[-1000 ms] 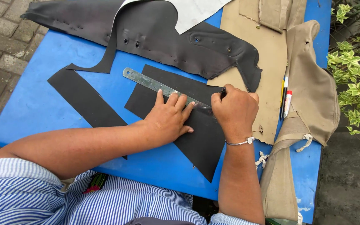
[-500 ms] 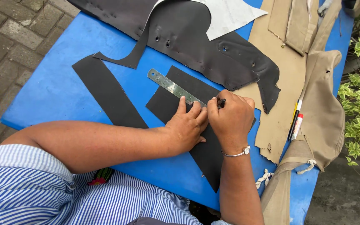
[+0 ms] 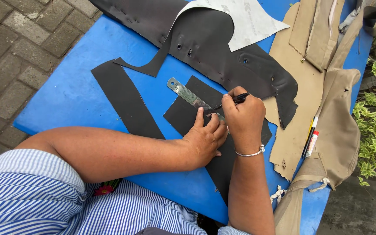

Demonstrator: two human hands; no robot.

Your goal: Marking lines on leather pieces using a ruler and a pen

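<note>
Hands as I see them: L hand [image 3: 205, 139] flat, pinning steel ruler [image 3: 190, 96] on dark piece [image 3: 183, 115]; R hand [image 3: 242, 119] gripping black pen [image 3: 233, 101], blue table [image 3: 72, 93].

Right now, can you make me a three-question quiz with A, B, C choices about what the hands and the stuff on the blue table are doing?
1. Where does the long shiny metal ruler lie?
A. on the dark grey cut sheet piece
B. on the brick floor
C. on the green plant

2. What colour is the flat plastic table?
A. red
B. blue
C. yellow

3. What is the right hand doing?
A. lying open
B. gripping a thin black pen
C. holding a cup

Answers:
1 A, the ruler rests across the dark piece, with one end over the table.
2 B, bare blue shows around the sheets.
3 B, its fingers are closed on the pen beside the ruler, while the left hand presses the ruler down.
</note>
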